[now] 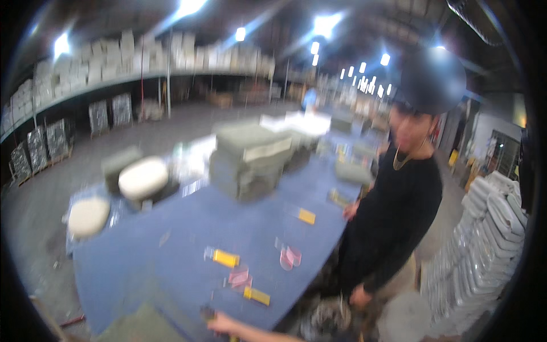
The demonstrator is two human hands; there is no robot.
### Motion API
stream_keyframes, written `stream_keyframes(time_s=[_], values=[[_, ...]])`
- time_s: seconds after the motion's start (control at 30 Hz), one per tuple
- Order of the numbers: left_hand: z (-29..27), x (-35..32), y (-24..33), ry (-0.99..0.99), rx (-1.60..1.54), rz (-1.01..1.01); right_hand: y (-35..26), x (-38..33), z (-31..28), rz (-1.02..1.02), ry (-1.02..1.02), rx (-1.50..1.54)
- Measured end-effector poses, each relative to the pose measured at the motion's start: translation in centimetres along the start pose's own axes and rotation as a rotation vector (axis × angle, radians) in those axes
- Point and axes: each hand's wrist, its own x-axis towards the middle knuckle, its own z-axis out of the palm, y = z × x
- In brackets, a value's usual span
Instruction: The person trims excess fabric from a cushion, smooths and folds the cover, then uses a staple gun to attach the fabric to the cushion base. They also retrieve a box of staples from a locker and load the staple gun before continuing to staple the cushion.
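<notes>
The whole view is blurred. One of my hands (219, 325), which I take for my right hand, reaches in from the bottom edge over the near end of a long blue table (171, 239). A small dark and yellow thing (207, 313) is at its fingertips; the blur hides whether the hand grips it. Nearest to it lie small clear packets with yellow tags (256, 295) and pink pieces (239, 278). My left hand is out of view.
A person in black (393, 211) stands at the table's right side. Stacks of grey-green folded cloth (248, 159) and white bundles (142, 178) sit farther up the table. White wrapped bundles (490, 228) are piled at the right. Warehouse shelving (85, 85) runs along the left.
</notes>
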Motion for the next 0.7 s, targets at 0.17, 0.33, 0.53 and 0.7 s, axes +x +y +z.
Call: stream_keyframes(time_s=[0.17, 0.33, 0.53, 0.7], values=[[2.5, -2.1, -4.1, 0.269, 0.278, -0.087, -5.0, -1.5, 2.2, 0.071, 0.141, 0.337], [3.9, -1.9, -1.8, 0.24, 0.271, 0.029, -3.0, -2.1, -1.6, 0.153, 0.227, 0.485], [2.8, -1.9, -2.9, 0.09, 0.177, -0.044, 0.4, -2.9, 2.3, 0.308, 0.044, 0.765], [3.3, -1.2, -2.6, -0.089, 0.019, -0.181, -0.5, -2.8, 2.1, 0.289, 0.026, 0.743]])
